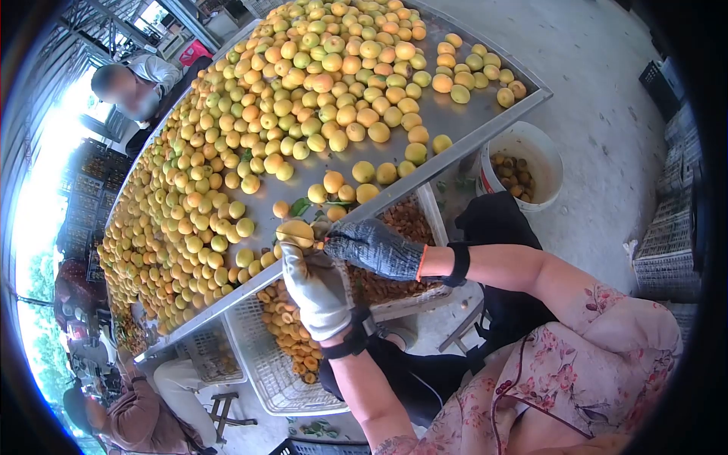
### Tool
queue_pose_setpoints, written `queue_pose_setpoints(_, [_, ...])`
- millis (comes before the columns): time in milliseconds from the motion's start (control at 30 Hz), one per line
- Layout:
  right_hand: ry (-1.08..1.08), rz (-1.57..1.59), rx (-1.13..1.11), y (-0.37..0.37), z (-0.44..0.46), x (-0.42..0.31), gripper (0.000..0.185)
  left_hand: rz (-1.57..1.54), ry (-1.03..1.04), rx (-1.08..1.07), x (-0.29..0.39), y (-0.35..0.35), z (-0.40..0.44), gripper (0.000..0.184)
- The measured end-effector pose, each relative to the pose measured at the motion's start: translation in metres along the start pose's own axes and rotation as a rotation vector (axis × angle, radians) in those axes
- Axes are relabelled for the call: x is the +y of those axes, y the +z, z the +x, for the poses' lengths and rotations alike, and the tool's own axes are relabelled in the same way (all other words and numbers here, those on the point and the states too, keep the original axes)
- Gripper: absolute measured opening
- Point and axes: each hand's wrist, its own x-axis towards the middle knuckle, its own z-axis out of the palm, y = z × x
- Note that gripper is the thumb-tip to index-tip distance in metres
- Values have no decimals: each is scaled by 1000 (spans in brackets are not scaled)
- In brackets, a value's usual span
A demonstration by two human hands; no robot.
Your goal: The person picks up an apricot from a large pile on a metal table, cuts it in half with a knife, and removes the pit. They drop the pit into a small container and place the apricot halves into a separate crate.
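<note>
My left hand (312, 292), in a white glove, is closed around a yellow apricot (294, 232) just in front of the metal table's edge. Right beside the fruit is my right hand (375, 247) in a grey knitted glove with an orange cuff. Its fingers are curled closed, and what they grip is too small and hidden to name. Many whole apricots (318, 98) cover the metal table (296, 182). Below my hands, a white crate (250, 341) contains halved apricots (292, 334), and another white crate (434, 220) contains brown pits (406, 227).
A white bucket (550, 163) with some fruit inside stands right of the table corner. Stacked crates (667, 220) line the right side. One person (144, 83) is across the table; another person (144, 409) sits at lower left. A black crate (318, 447) lies at the bottom.
</note>
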Motion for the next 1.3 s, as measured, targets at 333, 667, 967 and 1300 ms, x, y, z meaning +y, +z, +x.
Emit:
queue_pose_setpoints(333, [-52, -293, 8, -1, -5, 6, 31, 73, -25, 79, -14, 3, 5, 45])
queue_pose_setpoints(667, [19, -190, 52, -7, -4, 16, 26, -28, -86, 153, -3, 16, -1, 43])
queue_pose_setpoints(967, [14, -181, -10, -14, -4, -2, 24, 467, -14, 150, 0, 0, -1, 32])
queue_pose_setpoints(1300, [16, -250, 12, -6, -8, 13, 29, -80, -38, 119, -24, 7, 5, 44])
